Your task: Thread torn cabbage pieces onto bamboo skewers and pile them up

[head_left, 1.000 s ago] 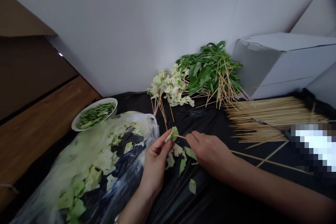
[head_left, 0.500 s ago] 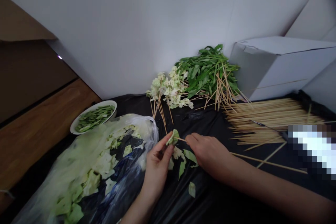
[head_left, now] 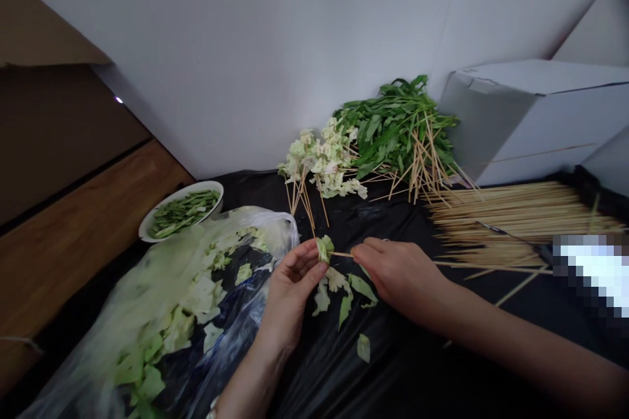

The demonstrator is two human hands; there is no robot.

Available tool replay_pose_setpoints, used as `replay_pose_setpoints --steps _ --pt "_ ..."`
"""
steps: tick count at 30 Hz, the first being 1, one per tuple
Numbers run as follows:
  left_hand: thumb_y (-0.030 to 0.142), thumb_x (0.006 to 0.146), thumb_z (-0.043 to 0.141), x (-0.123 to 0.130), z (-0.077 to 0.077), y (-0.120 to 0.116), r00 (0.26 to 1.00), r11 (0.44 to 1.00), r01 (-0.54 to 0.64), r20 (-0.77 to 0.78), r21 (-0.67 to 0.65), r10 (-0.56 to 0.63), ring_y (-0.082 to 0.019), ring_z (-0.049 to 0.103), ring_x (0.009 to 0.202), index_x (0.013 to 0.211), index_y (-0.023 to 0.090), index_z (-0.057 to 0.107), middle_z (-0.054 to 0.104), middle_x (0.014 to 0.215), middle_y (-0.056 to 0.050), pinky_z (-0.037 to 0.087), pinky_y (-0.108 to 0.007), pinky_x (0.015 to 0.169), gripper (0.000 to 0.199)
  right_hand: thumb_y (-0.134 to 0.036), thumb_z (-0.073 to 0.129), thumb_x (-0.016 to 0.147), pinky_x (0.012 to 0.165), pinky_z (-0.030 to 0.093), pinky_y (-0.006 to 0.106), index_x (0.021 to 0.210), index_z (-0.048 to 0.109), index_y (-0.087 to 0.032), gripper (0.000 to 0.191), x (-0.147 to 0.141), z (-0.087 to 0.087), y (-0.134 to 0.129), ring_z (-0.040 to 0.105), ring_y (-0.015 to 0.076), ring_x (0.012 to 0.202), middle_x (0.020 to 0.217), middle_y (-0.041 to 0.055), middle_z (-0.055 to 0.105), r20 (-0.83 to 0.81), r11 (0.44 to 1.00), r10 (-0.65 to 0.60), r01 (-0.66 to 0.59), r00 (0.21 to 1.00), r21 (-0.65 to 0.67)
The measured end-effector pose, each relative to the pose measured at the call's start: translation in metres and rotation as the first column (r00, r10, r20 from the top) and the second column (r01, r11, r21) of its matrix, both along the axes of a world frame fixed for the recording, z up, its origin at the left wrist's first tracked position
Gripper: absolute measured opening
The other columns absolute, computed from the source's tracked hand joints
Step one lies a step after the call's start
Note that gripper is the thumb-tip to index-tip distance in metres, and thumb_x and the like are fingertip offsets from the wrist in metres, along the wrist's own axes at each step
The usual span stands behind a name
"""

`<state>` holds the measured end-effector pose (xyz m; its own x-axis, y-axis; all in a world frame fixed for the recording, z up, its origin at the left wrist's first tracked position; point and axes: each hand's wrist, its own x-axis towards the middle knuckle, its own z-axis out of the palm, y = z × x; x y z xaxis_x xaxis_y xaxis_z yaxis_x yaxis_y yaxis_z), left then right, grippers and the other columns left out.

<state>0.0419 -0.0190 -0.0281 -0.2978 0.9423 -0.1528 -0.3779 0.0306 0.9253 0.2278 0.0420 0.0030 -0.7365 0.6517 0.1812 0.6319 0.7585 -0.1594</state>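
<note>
I have the cabbage piece near the centre of my remote view, pinched in the left hand. At its three o'clock, the right hand grips the skewer which reaches this piece. Loose leaves lie at five o'clock, the plastic bag at eight, the leafy greens at one, the skewer heap farther at three.

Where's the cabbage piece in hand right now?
In the head view, the cabbage piece is just below centre, pinched in the left hand, at the left end of the wooden skewer in the right hand.
</note>
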Motion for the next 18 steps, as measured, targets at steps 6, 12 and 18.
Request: replay_pose_setpoints --steps 6,12,18 --pt "0.02 0.069 0.084 -0.001 0.005 -0.001 0.999 0.999 0.034 -0.001 0.006 -0.034 -0.012 0.067 0.084 0.096 0.021 0.074 0.075 0.092 -0.002 0.051 -0.021 0.08 0.029 -0.011 0.051 0.093 0.065 0.034 0.028 0.088 0.063 -0.018 0.015 0.003 0.0 0.003 0.056 0.0164 0.076 0.083 0.0018 0.062 -0.071 0.999 0.033 -0.031 0.997 0.024" --pt "0.02 0.068 0.084 -0.003 0.01 -0.001 0.996 0.999 0.039 0.081 0.029 -0.042 -0.012 0.066 0.08 0.093 0.02 0.075 0.074 0.09 -0.002 0.052 -0.023 0.078 0.026 -0.005 0.052 0.089 0.069 0.036 0.028 0.094 0.065 -0.018 0.019 0.004 0.003 0.005 0.055 0.0172 0.081 0.087 0.0023 0.062 -0.101 0.997 0.067 -0.064 0.993 0.034" --pt "0.026 0.073 0.081 -0.006 0.01 -0.001 0.996 0.999 0.034 0.076 0.01 -0.035 -0.012 0.066 0.078 0.102 0.021 0.074 0.073 0.09 -0.002 0.053 -0.024 0.077 0.03 -0.003 0.052 0.087 0.07 0.037 0.028 0.096 0.067 -0.016 0.022 0.005 0.006 0.007 0.053 0.0177 0.082 0.087 0.0036 0.063 -0.108 0.994 0.085 -0.078 0.99 0.072"
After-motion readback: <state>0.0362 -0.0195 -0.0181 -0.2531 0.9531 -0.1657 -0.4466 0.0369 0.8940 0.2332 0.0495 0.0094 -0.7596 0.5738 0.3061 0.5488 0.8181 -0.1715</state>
